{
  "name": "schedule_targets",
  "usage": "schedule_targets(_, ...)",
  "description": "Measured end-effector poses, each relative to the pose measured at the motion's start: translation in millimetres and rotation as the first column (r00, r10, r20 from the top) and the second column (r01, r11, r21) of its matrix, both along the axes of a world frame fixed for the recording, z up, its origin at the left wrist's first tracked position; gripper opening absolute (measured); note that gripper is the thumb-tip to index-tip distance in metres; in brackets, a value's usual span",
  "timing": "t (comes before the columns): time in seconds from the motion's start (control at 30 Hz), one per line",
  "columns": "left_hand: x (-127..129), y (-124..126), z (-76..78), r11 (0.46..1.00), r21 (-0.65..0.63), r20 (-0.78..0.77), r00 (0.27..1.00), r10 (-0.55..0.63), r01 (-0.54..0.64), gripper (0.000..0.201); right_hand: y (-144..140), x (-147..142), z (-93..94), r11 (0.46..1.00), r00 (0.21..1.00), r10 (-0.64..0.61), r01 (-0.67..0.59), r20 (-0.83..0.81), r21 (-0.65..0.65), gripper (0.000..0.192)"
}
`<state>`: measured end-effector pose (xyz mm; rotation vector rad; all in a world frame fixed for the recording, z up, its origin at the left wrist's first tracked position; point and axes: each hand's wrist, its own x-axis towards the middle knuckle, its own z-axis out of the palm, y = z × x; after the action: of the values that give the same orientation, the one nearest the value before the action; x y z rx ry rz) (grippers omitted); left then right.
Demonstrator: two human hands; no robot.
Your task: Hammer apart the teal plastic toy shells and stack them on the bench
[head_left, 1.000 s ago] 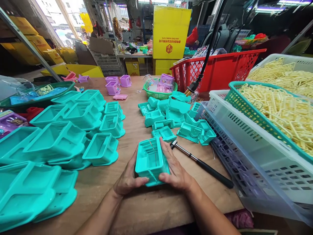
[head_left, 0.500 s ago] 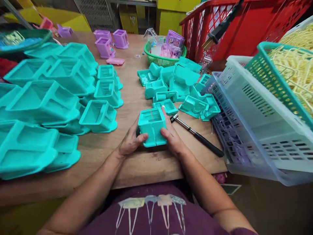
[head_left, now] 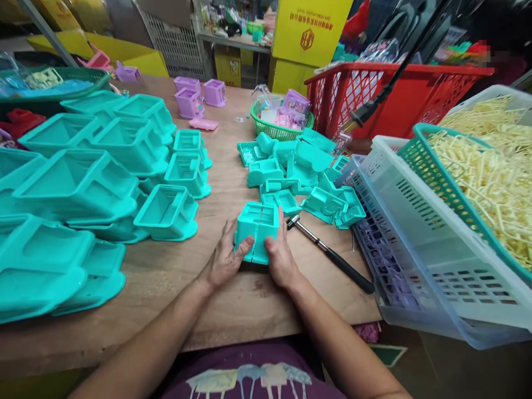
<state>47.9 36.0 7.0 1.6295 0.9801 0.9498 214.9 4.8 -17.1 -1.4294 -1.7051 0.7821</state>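
Note:
A boxy turquoise plastic toy housing [head_left: 256, 224] stands at the front of the table between my two hands, a seam running down its near face. My left hand [head_left: 228, 254] is closed on its left side, thumb pressed on the near face. On the right side my right hand [head_left: 281, 256] grips it likewise, thumb beside the seam. Just right of my right hand lies a hammer [head_left: 328, 250] with a black handle. Beyond the housing is a heap of loose turquoise plastic parts [head_left: 307, 160].
Stacked turquoise housings [head_left: 78, 183] cover the table's left side. Purple plastic pieces [head_left: 190, 102] and a green basket [head_left: 276, 130] stand farther back. A red crate [head_left: 390, 102], a white crate [head_left: 440, 221] and a green basket of pale yellow strips [head_left: 440, 172] line the right side.
The view has tilted up, showing more of the room behind the table. Both hands still hold the housing, and its seam looks narrower on the near face.

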Motion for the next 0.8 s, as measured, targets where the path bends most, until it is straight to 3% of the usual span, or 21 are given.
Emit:
schedule_targets(0.1, 1, -4, 4.6, 0.972, 0.212, -0.168, 0.976, 0.141, -0.104, 0.081, -1, -6, -3.2, 0.995, 0.992, -0.089, 0.093, -0.092, 0.045, 0.092)
schedule_targets(0.2, 1, -5, 5.7, 0.951, 0.296, -0.291, 0.941, 0.174, -0.084, 0.113, -3, -1, 1.3, 0.999, 0.994, -0.029, 0.032, -0.102, 0.028, 0.084)
schedule_targets(0.3, -3, -2, 8.7, 0.94, 0.334, -0.351, 0.916, 0.194, -0.071, 0.107, -6, 13, 16.1, 0.997, 0.998, 0.066, -0.066, 0.02, 0.034, 0.074)
schedule_targets(0.37, -7, 2, 14.3, 0.942, 0.334, -0.345, 0.927, 0.146, -0.024, 0.102, -4, 22, 31.1, 0.99, 0.986, 0.023, -0.045, 0.168, 0.132, 0.085)
schedule_targets(0.43, -11, 7, 21.5, 0.944, 0.316, -0.325, 0.946, 0.011, 0.098, 0.101, 4, 29, 47.5, 0.956, 0.958, -0.011, -0.075, 0.286, 0.285, 0.105)
schedule_targets(0.53, -17, 12, 28.7, 0.933, 0.241, -0.3, 0.935, -0.189, 0.266, 0.099, 22, 31, 65.3, 0.872, 0.884, 0.244, -0.38, 0.398, 0.308, 0.108)
schedule_targets(0.6, -18, 11, 29.1, 0.956, 0.183, -0.266, 0.947, -0.178, 0.231, 0.098, 33, 30, 67.9, 0.844, 0.847, 0.364, -0.476, 0.387, 0.247, 0.096)
schedule_targets(0.7, -13, 5, 27.0, 0.974, 0.218, -0.265, 0.964, -0.008, 0.068, 0.102, 40, 28, 62.3, 0.912, 0.937, 0.246, -0.311, 0.25, 0.267, 0.083)
schedule_targets(0.8, -2, -1, 30.3, 0.942, 0.337, -0.42, 0.894, 0.155, -0.005, 0.094, 38, 29, 60.4, 0.933, 0.975, 0.148, -0.193, 0.165, 0.303, 0.074)
